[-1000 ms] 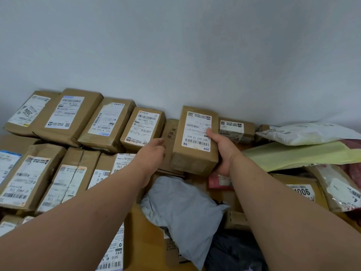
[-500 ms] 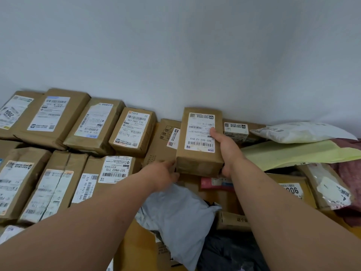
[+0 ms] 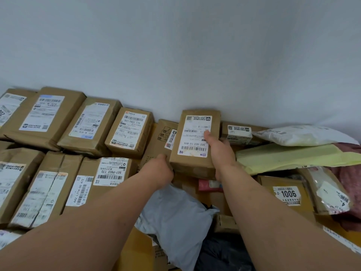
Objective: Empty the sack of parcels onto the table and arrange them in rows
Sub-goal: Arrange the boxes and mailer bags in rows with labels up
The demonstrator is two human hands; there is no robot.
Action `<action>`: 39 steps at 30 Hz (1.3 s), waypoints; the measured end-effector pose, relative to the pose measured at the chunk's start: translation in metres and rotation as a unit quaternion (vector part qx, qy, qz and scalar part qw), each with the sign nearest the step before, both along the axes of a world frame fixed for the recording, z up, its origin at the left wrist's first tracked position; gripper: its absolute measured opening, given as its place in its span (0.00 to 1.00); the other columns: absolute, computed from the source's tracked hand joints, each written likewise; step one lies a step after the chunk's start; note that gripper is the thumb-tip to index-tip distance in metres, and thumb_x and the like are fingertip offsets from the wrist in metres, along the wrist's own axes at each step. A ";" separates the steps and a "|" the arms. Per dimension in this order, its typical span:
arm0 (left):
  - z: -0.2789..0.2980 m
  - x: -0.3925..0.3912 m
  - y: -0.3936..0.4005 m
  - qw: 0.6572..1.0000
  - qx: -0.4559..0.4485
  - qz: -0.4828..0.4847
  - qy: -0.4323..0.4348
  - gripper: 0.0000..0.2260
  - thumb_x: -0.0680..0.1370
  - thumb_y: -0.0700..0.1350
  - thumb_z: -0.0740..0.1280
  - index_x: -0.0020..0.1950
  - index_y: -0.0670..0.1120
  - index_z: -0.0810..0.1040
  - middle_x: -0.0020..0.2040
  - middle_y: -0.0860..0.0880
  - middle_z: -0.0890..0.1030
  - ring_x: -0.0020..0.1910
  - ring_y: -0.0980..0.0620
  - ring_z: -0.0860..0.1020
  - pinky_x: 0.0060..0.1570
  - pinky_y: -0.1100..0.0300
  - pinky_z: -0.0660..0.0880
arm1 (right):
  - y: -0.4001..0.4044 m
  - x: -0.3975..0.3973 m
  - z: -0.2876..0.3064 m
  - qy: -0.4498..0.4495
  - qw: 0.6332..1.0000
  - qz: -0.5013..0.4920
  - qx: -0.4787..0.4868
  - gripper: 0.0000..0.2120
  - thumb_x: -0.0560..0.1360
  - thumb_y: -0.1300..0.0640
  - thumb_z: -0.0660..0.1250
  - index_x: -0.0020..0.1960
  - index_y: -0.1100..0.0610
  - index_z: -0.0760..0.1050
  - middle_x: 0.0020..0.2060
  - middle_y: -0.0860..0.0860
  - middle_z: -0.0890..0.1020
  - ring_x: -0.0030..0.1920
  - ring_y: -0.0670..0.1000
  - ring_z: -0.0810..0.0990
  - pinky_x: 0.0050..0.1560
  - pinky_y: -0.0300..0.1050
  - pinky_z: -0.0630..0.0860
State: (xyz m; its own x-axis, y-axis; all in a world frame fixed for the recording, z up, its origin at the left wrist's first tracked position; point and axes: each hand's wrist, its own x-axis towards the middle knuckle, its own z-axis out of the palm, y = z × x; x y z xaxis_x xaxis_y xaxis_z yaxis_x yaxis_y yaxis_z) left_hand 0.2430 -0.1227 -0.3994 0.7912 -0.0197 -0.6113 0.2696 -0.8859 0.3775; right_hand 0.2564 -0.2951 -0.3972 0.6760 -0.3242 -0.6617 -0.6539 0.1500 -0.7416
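A brown parcel (image 3: 192, 163) with a white label reading 502-602-12-815 is held near the wall. My right hand (image 3: 220, 151) grips its right side, thumb across the label. My left hand (image 3: 158, 169) grips its lower left corner. Just left of it a flatter brown box (image 3: 159, 141) leans against the wall. Brown parcels lie in rows to the left: a back row ending in a small parcel (image 3: 130, 132), and a front row ending in a parcel (image 3: 105, 173) labelled 507-P802. No sack is visible.
An unsorted heap fills the right: a white mailer (image 3: 304, 134), a pale yellow mailer (image 3: 297, 156), a brown box marked 1006 (image 3: 287, 194), a small box (image 3: 239, 133) by the wall. A grey poly bag (image 3: 175, 222) and a dark bag (image 3: 224, 253) lie between my arms.
My left hand dropped from the flat box's left side to the held parcel's lower left corner. The parcel shifted slightly right and away from me. The camera panned right.
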 end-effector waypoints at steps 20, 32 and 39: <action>0.003 -0.009 0.011 0.997 -0.061 0.034 0.014 0.29 0.79 0.52 0.64 0.78 0.55 0.57 0.65 0.43 0.76 0.62 0.42 0.75 0.60 0.51 0.74 | 0.005 0.005 0.008 0.035 0.994 0.097 0.024 0.45 0.64 0.24 0.62 0.76 0.43 0.61 0.60 0.48 0.82 0.58 0.55 0.80 0.60 0.55 0.75; 0.006 -0.021 0.003 0.990 -0.067 -0.101 -0.073 0.30 0.81 0.60 0.58 0.77 0.69 0.42 0.81 0.52 0.47 0.78 0.44 0.56 0.72 0.48 0.65 | -0.009 -0.025 0.000 0.095 0.935 0.247 -0.235 0.22 0.79 0.63 0.57 0.73 0.55 0.65 0.66 0.58 0.76 0.65 0.61 0.73 0.57 0.45 0.70; 0.008 -0.017 -0.004 0.993 -0.037 -0.102 -0.052 0.33 0.81 0.61 0.56 0.78 0.63 0.39 0.81 0.50 0.47 0.77 0.44 0.59 0.71 0.47 0.65 | -0.014 -0.020 0.002 0.141 0.880 0.325 -0.315 0.19 0.80 0.64 0.54 0.70 0.62 0.68 0.67 0.63 0.70 0.66 0.64 0.71 0.60 0.50 0.68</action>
State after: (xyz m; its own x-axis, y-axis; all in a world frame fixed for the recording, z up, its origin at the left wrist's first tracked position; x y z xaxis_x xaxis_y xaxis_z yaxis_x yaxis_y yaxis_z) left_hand 0.2256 -0.1272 -0.3916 0.8247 -0.2275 -0.5177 0.0442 -0.8867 0.4601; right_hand 0.2361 -0.3093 -0.3951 0.6917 -0.2920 -0.6605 -0.6212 -0.7070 -0.3380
